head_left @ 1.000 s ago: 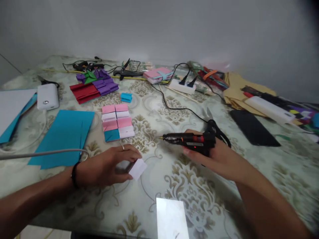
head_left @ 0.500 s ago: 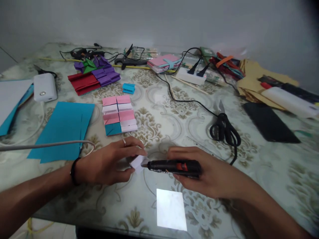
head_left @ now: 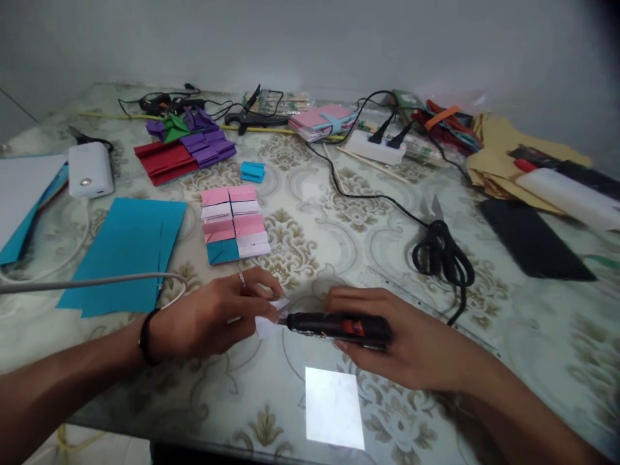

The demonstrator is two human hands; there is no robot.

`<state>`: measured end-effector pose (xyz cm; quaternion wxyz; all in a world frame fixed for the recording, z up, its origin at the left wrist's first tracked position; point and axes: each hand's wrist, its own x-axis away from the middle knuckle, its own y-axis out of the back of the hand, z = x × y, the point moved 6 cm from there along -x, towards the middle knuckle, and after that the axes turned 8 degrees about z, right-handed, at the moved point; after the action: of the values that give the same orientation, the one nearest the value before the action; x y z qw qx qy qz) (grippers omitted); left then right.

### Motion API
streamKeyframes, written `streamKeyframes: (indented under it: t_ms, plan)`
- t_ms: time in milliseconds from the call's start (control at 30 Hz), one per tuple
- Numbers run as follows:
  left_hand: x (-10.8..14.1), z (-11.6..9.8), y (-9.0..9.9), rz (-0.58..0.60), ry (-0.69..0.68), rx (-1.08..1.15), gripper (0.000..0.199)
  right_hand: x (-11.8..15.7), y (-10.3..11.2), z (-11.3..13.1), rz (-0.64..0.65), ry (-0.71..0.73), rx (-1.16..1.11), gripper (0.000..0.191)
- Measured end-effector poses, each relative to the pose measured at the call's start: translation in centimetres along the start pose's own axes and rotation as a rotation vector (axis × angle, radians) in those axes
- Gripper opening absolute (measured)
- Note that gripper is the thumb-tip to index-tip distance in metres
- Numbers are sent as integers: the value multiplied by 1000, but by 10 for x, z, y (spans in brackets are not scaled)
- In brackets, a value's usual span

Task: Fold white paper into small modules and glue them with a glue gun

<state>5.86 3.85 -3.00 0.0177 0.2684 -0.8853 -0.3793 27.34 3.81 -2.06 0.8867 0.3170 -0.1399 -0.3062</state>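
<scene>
Between the fingers of my left hand (head_left: 213, 313) is a small folded piece of white paper (head_left: 266, 327), partly hidden by the fingertips. My right hand (head_left: 387, 339) is wrapped around a black glue gun (head_left: 334, 326) with a red part on its side. The gun points left, its nozzle at the white paper; whether it touches cannot be made out. Just beyond my left hand lies a block of folded pink, white and blue papers (head_left: 234, 223). A small folded blue paper (head_left: 252, 171) sits farther back.
Blue sheets (head_left: 126, 252) lie left, near a white power bank (head_left: 91, 171) and its cable. Black scissors (head_left: 442, 252) and a dark phone (head_left: 535, 239) are on the right. A power strip (head_left: 378, 147) with plugged cords, folded red papers (head_left: 165, 160) and craft supplies line the back.
My left fingers have shifted on the white paper, which now shows two parted edges around the nozzle. The glue gun stays nearly in place. The view has moved slightly.
</scene>
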Motion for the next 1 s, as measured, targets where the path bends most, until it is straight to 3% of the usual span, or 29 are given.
streamKeyframes:
  t_ms: [300,567,767,1000]
  plan:
    - [-4,-1,0,9,123,-26,33,-3,-4,0,19,-8,-3,10]
    - [-4,-2,0,88,98,66,40,-8,-11,5,-5,25,11,17]
    - [-4,-1,1,67,84,92,51,-9,-14,7,6,4,8,19]
    - [-5,-2,2,80,64,84,49,-11,-17,7,-15,17,19,23]
